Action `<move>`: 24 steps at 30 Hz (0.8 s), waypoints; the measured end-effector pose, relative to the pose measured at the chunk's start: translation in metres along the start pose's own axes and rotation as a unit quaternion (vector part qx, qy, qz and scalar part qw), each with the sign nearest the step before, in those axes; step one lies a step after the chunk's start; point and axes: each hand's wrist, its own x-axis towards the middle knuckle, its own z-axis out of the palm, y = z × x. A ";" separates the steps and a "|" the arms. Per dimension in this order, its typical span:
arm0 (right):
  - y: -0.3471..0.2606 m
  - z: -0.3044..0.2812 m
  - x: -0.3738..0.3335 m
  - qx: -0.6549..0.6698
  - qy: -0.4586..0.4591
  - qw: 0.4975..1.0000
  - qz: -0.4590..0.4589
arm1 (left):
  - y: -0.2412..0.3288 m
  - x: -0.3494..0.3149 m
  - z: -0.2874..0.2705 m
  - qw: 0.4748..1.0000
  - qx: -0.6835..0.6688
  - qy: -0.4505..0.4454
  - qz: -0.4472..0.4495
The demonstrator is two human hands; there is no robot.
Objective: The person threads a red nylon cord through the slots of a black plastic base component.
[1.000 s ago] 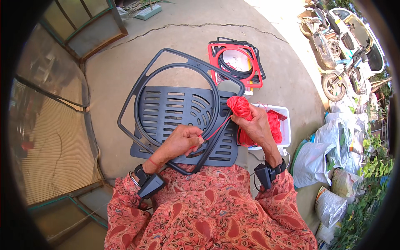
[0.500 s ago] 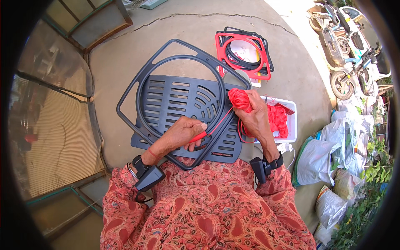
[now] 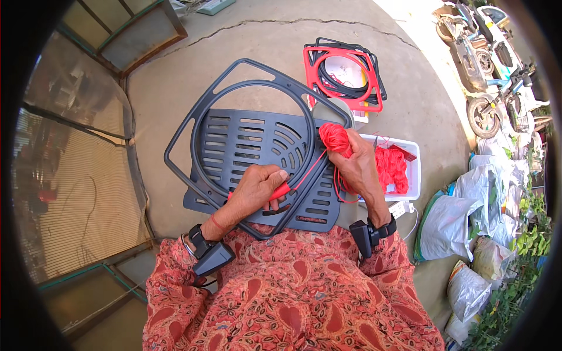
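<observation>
A dark grey plastic frame (image 3: pixel 284 83) with a round ring inside a square outline lies tilted over a slotted dark plastic panel (image 3: pixel 269 126) at my lap. My left hand (image 3: pixel 253 188) is closed around the frame's near side, thumb on top, where a red stretch (image 3: pixel 281 191) shows under the fingers. From there a taut red cord runs up to a bundle of red cord (image 3: pixel 333 138). My right hand (image 3: pixel 356 167) grips this bundle above the frame's right side. A loose loop of cord hangs below it. The left fingertips are partly hidden.
Right of my right hand stands a white tub (image 3: pixel 413 175) with more red cord in it. Farther off lie a red frame (image 3: pixel 372 88) and black ones, stacked. White sacks (image 3: pixel 448 225) and parked bikes (image 3: pixel 483 116) line the right; a framed mesh screen (image 3: pixel 88 199) stands at left.
The view has shifted slightly. Both hands keep their grips; a little more of the red stretch shows beside my left fingers, and the cord stays taut.
</observation>
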 end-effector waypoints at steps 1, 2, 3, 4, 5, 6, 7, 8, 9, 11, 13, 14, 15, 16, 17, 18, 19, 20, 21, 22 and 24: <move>0.000 0.000 0.000 0.000 0.006 1.000 0.008 | -0.002 0.000 0.001 1.000 0.009 0.018 0.005; 0.000 0.001 0.000 0.000 0.012 1.000 0.017 | -0.003 -0.001 0.002 1.000 0.010 0.018 0.007; -0.001 0.001 0.000 0.000 0.013 1.000 0.016 | -0.004 -0.002 0.003 0.985 0.118 0.076 0.098; -0.002 0.001 0.001 0.006 0.010 1.000 0.018 | -0.005 -0.002 0.003 0.948 0.223 0.133 0.187; -0.002 0.000 0.000 0.011 0.008 1.000 0.024 | 0.000 -0.004 0.003 0.948 0.223 0.131 0.188; -0.002 0.001 0.000 0.010 0.009 1.000 0.024 | 0.005 -0.007 0.002 0.932 0.248 0.148 0.220; -0.001 0.001 0.000 0.013 0.010 1.000 0.023 | 0.012 -0.012 0.001 0.914 0.272 0.164 0.252; 0.000 0.000 -0.001 0.014 0.014 1.000 0.024 | 0.023 -0.017 0.001 0.914 0.271 0.160 0.255; 0.000 0.000 0.000 0.014 0.016 0.999 0.024 | 0.039 -0.025 -0.001 0.933 0.206 0.148 0.255; 0.000 0.001 0.000 0.009 0.010 1.000 0.013 | 0.072 -0.044 -0.007 0.934 0.154 0.125 0.296; 0.003 0.000 0.000 0.010 0.010 1.000 0.018 | 0.107 -0.065 -0.011 0.900 0.187 0.108 0.378; 0.006 0.000 -0.001 0.016 0.005 1.000 0.020 | 0.122 -0.073 -0.012 0.880 0.202 0.102 0.417; 0.007 -0.001 0.000 0.010 0.002 1.000 0.019 | 0.135 -0.083 -0.012 0.861 0.210 0.084 0.455; 0.002 0.001 0.001 0.006 -0.005 1.000 0.014 | 0.150 -0.100 -0.012 0.839 0.221 0.076 0.491; -0.001 0.003 0.001 0.017 0.001 1.000 0.017 | 0.169 -0.114 -0.015 0.840 0.214 0.079 0.493; -0.005 0.005 0.002 0.032 0.000 0.999 0.015 | 0.192 -0.136 -0.018 0.822 0.281 0.036 0.493; 0.006 -0.001 -0.001 0.008 0.000 0.999 0.032 | 0.208 -0.137 -0.023 0.800 0.332 -0.031 0.499; 0.004 -0.001 0.000 0.002 -0.003 0.999 0.032 | 0.215 -0.143 -0.024 0.770 0.393 -0.081 0.496; 0.002 0.001 0.001 -0.010 -0.008 0.999 0.030 | 0.219 -0.147 -0.025 0.756 0.401 -0.083 0.511; 0.000 0.002 0.002 -0.022 -0.012 0.999 0.027 | 0.217 -0.150 -0.022 0.750 0.404 -0.072 0.518; 0.004 0.003 0.001 -0.029 -0.020 0.999 0.035 | 0.215 -0.150 -0.021 0.743 0.406 -0.054 0.530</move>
